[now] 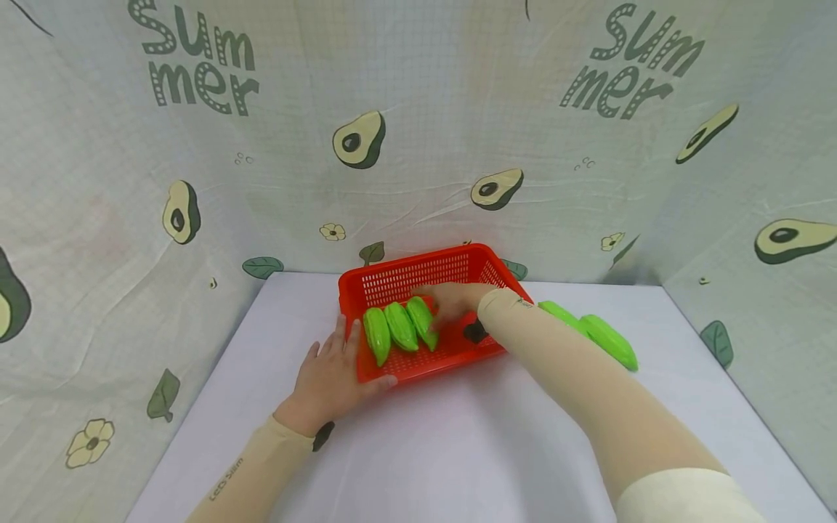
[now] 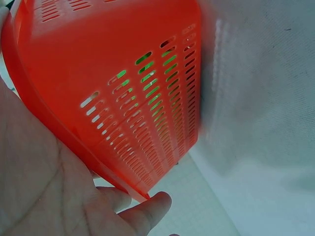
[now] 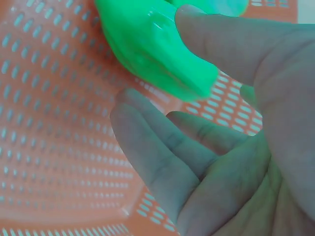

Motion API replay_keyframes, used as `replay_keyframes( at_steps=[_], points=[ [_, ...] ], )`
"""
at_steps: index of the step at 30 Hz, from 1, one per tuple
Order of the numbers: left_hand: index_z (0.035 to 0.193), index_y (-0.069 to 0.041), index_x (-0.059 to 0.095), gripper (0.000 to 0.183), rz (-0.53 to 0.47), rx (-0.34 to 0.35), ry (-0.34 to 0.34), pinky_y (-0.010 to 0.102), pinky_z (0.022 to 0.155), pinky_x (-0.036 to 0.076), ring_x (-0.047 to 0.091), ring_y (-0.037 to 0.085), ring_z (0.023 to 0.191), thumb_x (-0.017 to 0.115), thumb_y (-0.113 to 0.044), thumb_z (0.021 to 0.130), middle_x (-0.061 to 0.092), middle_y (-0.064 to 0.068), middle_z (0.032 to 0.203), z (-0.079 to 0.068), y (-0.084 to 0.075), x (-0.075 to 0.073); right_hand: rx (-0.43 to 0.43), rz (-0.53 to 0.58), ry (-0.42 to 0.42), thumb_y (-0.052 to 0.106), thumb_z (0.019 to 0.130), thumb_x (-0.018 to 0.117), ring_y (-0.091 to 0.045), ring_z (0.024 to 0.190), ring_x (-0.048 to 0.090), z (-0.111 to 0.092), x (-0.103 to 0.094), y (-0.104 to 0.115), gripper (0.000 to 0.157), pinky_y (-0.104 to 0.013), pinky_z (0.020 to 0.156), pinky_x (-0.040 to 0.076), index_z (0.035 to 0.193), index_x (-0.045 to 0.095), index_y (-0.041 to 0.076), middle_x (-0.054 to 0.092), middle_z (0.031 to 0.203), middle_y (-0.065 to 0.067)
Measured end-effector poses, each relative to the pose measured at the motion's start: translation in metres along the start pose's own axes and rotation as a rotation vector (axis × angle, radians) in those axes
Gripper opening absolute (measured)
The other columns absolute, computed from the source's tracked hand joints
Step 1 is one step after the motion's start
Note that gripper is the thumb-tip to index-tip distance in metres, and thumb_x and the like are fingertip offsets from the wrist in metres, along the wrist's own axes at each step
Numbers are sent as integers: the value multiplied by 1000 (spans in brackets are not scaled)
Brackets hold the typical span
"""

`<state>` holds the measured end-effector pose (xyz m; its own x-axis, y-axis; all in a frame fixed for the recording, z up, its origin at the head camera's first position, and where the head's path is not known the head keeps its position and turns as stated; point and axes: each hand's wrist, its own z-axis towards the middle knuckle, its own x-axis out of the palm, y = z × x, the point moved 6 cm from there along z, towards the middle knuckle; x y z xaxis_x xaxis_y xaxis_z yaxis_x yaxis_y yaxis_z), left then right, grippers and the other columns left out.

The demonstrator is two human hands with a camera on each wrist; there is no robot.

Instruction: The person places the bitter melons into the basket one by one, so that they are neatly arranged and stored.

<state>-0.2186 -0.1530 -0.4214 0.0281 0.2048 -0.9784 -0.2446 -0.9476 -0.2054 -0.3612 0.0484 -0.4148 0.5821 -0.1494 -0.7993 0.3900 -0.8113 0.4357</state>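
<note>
Three ridged green starfruit [image 1: 401,327] lie side by side in the left half of a red plastic basket [image 1: 418,374]. My right hand [image 1: 451,299] reaches into the basket beside the rightmost of them. In the right wrist view the thumb touches a green starfruit [image 3: 152,44], while the other fingers [image 3: 157,142] extend loosely below it, apart from it. My left hand [image 1: 330,381] rests against the basket's front left corner, fingers spread along the left side and thumb at the front rim. The left wrist view shows the palm [image 2: 39,167] against the rim.
Two more green starfruit [image 1: 609,341] lie on the white table [image 1: 418,450] right of the basket, one partly hidden by my right forearm. A patterned cloth [image 1: 418,145] hangs behind the table and along both sides.
</note>
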Motion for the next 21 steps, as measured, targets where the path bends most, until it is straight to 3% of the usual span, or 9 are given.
replay_keyframes(
  at_steps=[7,12,17,21],
  points=[
    [157,1,21,124,-7,6,-3,67,109,25,31,47,141,42,-91,76,16,27,161,0,-2,-1,-37,25,-51,21,91,76,-27,134,46,-38,-34,-6,83,-43,102,46,159,28,25,46,150,-8],
    [157,0,20,123,-1,7,8,66,109,26,27,44,143,43,-90,76,16,27,161,-2,-2,-1,-39,45,-138,20,92,74,-26,120,58,-86,-61,-21,83,-43,97,50,159,26,23,49,146,-13],
    [158,0,19,124,3,7,20,67,109,25,26,44,144,42,-90,76,15,27,161,-3,-3,-3,-10,97,-190,14,93,72,-32,113,62,-136,-72,-53,80,-41,86,57,159,27,21,47,146,-19],
    [157,1,19,123,6,11,15,67,109,25,26,44,144,42,-89,77,14,27,161,-3,-4,-5,12,96,-224,13,93,71,-35,115,61,-171,-67,-86,78,-40,81,58,158,29,21,47,146,-20]
  ],
)
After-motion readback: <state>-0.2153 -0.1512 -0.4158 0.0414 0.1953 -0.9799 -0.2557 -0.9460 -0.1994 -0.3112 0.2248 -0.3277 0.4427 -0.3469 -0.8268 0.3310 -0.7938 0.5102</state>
